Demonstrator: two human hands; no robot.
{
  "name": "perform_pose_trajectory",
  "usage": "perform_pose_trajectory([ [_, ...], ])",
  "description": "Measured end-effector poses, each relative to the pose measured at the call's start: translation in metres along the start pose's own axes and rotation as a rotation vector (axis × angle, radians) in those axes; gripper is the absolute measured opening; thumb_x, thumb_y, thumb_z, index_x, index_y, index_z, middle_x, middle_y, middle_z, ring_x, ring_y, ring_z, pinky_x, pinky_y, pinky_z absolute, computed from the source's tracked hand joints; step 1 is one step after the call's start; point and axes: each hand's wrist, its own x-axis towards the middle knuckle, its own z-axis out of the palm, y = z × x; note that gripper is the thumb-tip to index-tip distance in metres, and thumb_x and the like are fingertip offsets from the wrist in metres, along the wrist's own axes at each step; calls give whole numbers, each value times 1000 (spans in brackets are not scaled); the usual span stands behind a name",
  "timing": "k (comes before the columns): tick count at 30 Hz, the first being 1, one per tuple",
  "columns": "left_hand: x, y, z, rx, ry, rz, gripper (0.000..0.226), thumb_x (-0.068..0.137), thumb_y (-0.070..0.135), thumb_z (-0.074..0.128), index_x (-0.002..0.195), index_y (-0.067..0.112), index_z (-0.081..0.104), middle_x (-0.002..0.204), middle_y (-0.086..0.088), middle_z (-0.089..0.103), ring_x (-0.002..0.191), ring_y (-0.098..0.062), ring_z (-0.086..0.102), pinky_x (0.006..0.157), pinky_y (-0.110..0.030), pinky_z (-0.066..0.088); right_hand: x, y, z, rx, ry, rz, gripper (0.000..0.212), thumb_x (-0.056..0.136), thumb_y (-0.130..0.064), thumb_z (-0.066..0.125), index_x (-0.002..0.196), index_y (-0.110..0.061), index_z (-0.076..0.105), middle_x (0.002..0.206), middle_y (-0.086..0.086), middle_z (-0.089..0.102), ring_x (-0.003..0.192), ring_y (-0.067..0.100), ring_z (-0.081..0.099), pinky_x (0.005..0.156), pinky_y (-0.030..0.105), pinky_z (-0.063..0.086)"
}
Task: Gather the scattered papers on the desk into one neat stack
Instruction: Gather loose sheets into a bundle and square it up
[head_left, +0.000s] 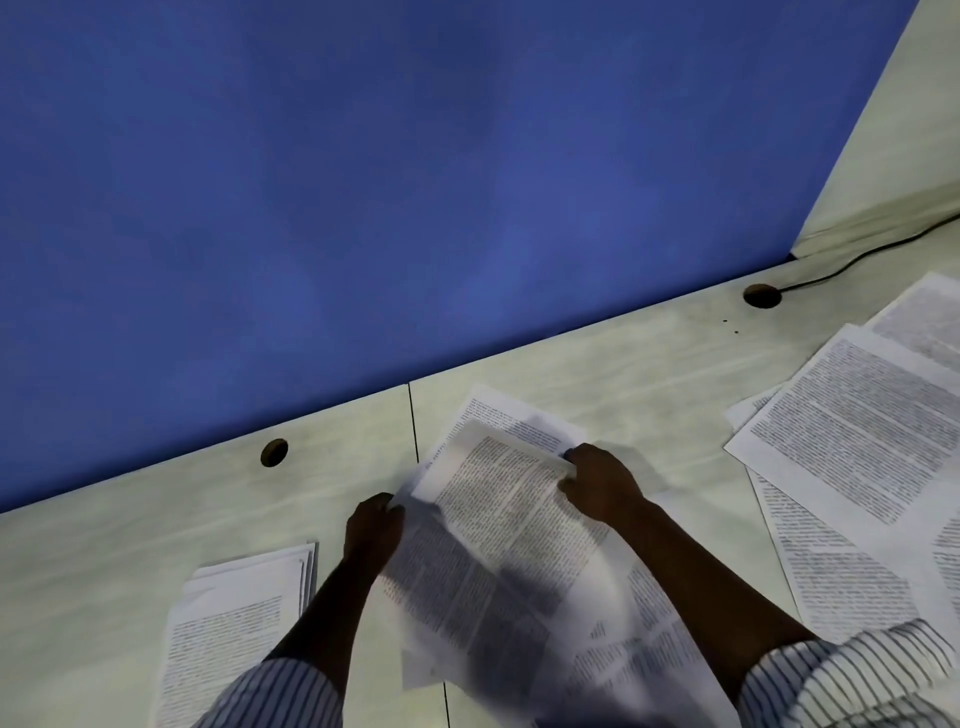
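Printed sheets lie across a pale desk (649, 374). In the middle, my left hand (373, 525) pinches the far left corner of a bundle of printed papers (498, 525), and my right hand (602, 480) grips the bundle's far right corner. The bundle's top sheet is lifted a little off the sheets beneath. A squared pile of papers (234, 618) rests at the lower left. More loose sheets (852, 441) fan out at the right, overlapping each other.
A blue partition (415, 182) runs along the desk's far edge. Two round cable holes (274, 452) (762, 296) sit near it, and a black cable (862, 257) leaves the right one. A seam (414, 421) splits the desk.
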Motion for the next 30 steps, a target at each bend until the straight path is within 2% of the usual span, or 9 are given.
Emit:
perform_pose_trajectory([
  [4,1,-6,-15,-253,-12,-4,22,91,9,62,108,12,75,102,-9,72,97,-27,66,85,-38,52,-4,-4,-6,74,-54,-56,37,91,-25,65,122,-6,62,121,12,64,113,29,60,92,34,47],
  [8,-1,-4,-28,-435,-83,-16,19,89,2,60,85,16,73,86,-8,68,80,-19,57,67,-30,45,-13,-13,-7,150,-136,-48,38,89,-25,69,121,-5,62,122,10,63,112,25,60,91,32,48],
  [11,-2,-2,-35,-524,-158,-17,17,89,6,61,95,12,75,90,-10,70,80,-21,58,63,-28,42,-21,-17,-8,264,-165,-44,40,88,-25,71,125,-12,63,123,4,64,111,19,61,85,23,45],
  [15,-9,0,-34,-630,-199,-36,18,92,12,61,102,17,75,102,-10,75,91,-24,65,76,-35,51,-34,-20,1,428,-213,-37,41,86,-22,74,126,-20,65,125,-1,67,105,10,60,81,18,43],
  [17,-12,0,-29,-661,-204,-38,17,93,12,60,101,14,75,101,-9,75,91,-24,66,76,-35,52,-39,-20,8,430,-243,-27,44,85,-18,75,127,-19,63,123,-1,68,105,11,61,78,16,45],
  [21,-16,-8,-22,-691,-174,-127,19,89,14,61,74,19,70,75,-4,58,72,-20,47,61,-27,35,-47,-18,26,350,-255,-14,67,81,-12,73,142,-18,47,138,2,57,122,21,55,98,32,45],
  [23,-15,-15,-19,-619,-135,-110,27,90,11,60,68,23,70,75,-5,59,71,-22,50,64,-29,39,-53,-15,27,346,-248,2,59,80,-6,69,136,-16,53,133,3,60,120,22,57,98,32,46],
  [26,-19,-26,-19,-526,-134,-111,14,93,9,59,91,18,70,88,-11,63,77,-27,59,65,-33,53,-58,6,20,370,-106,97,32,80,-4,67,112,-10,67,104,2,67,96,21,65,82,33,52],
  [30,-25,-48,-18,-571,-130,-169,19,92,4,56,89,18,69,87,-11,61,68,-21,57,45,-24,51,-66,38,6,489,114,235,14,81,-2,67,92,-10,70,86,8,70,71,20,64,71,34,50],
])
